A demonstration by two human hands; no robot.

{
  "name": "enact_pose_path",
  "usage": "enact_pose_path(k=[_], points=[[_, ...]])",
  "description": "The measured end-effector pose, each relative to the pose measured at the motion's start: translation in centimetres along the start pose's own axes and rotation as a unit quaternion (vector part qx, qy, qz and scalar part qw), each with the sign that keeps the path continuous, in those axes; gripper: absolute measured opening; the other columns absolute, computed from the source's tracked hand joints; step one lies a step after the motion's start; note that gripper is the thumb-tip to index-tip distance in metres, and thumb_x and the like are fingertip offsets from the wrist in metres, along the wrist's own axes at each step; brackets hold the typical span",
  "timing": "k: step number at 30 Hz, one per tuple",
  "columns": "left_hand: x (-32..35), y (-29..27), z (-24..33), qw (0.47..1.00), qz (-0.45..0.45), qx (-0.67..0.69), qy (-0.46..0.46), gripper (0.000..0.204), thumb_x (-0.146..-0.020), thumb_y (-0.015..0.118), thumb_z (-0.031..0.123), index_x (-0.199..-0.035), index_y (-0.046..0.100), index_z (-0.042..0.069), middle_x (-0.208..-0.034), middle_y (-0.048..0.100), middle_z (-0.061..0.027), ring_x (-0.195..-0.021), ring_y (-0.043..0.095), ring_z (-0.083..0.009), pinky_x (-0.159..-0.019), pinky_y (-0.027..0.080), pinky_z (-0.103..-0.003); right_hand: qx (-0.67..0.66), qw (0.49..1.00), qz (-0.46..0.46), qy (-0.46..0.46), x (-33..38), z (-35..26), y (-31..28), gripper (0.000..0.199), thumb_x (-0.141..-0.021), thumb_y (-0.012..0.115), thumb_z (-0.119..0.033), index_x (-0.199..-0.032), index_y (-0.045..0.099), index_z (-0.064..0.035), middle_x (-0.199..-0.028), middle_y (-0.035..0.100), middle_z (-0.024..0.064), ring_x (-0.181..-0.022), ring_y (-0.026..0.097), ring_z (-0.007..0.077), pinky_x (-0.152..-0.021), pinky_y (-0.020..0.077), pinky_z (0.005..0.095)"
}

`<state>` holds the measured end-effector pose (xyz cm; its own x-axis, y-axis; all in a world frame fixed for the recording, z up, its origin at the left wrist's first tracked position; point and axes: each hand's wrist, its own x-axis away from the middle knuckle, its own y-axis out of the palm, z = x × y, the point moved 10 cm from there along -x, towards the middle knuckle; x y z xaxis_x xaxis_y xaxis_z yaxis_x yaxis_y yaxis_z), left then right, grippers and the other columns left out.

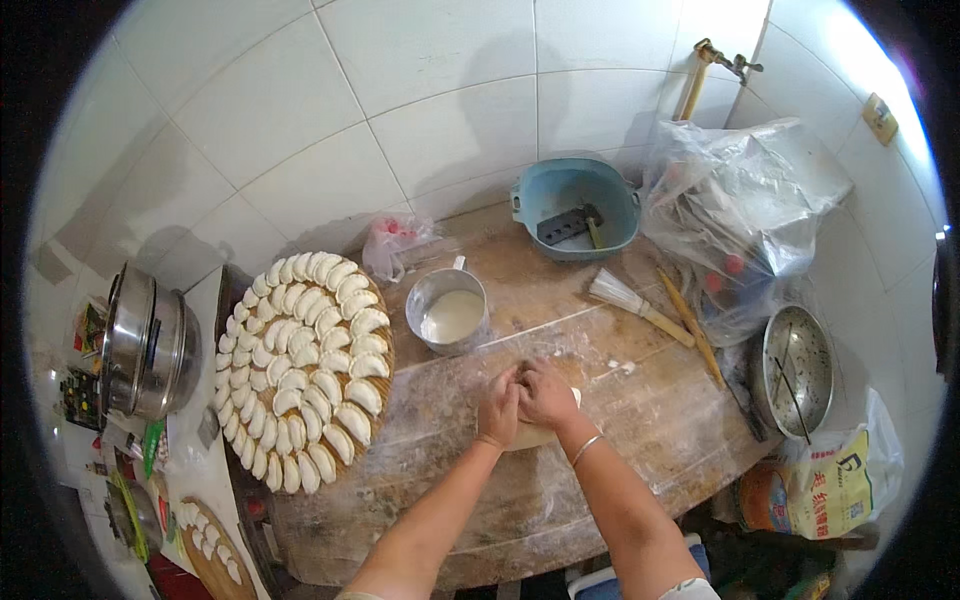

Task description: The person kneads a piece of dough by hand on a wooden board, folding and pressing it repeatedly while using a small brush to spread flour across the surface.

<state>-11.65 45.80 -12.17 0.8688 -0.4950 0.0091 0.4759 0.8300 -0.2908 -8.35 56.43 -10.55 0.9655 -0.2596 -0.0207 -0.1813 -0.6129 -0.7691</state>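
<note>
My left hand (500, 408) and my right hand (549, 392) meet over a pale piece of dough (530, 436) on the floury wooden table. Both have curled fingers that press close together on it, and they cover most of it. A bracelet circles my right wrist. Just beyond my hands stands a metal mug (447, 312) with white flour in it. Left of them, a round board (388, 415) carries rings of folded dumplings (325, 388).
A blue-green basin (576, 245) holds a dark slotted tool. Right of it lie a white brush (640, 306), a wooden rolling pin (692, 325) and a metal bowl (797, 365). Steamer pots (150, 345) and a smaller dumpling board (215, 560) are at the left.
</note>
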Motion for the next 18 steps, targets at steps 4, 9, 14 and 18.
enact_pose_path(k=[4,9,14,18], points=[[6.6,-1.0,2.8,0.998,0.045,0.034,0.035,0.037,-0.095,0.050,0.019,-0.127,0.052,-0.001,-0.111,0.059,-0.0191,-0.100,0.057,-0.0365,-0.089,0.045,-0.042,-0.036,0.988,-0.066,0.135,6.8,-1.5,-1.5,0.031,-0.085,0.057,-0.029,-0.105,0.066,-0.0068,-0.099,0.069,0.0149,-0.093,0.064,0.0354,-0.085,0.0444,0.0478],[15.6,3.4,8.4,0.955,0.002,-0.215,0.203,0.038,-0.091,0.049,0.022,-0.123,0.056,0.004,-0.110,0.060,-0.0145,-0.097,0.057,-0.0313,-0.094,0.039,-0.045,0.101,0.980,0.169,0.032,18.0,-3.5,-3.5,0.034,-0.086,0.054,-0.029,-0.113,0.060,-0.0098,-0.124,0.059,0.0085,-0.119,0.050,0.0280,-0.098,0.0352,0.0453],[13.0,6.6,7.6,0.929,-0.055,-0.252,0.264,0.032,-0.083,0.054,0.030,-0.106,0.065,0.010,-0.101,0.064,-0.0095,-0.096,0.056,-0.0283,-0.090,0.035,-0.045,0.113,0.965,0.201,0.123,19.1,1.7,-2.2,0.029,-0.087,0.054,-0.030,-0.107,0.063,-0.0109,-0.128,0.055,0.0103,-0.126,0.043,0.0330,-0.107,0.0231,0.0570],[3.7,8.9,6.4,0.925,-0.101,-0.302,0.206,0.025,-0.082,0.055,0.030,-0.093,0.065,0.010,-0.096,0.064,-0.0086,-0.094,0.056,-0.0282,-0.089,0.035,-0.044,0.125,0.944,0.182,0.247,11.4,5.6,-4.2,0.025,-0.086,0.055,-0.029,-0.100,0.063,-0.0100,-0.128,0.055,0.0133,-0.125,0.042,0.0330,-0.108,0.0232,0.0538]])
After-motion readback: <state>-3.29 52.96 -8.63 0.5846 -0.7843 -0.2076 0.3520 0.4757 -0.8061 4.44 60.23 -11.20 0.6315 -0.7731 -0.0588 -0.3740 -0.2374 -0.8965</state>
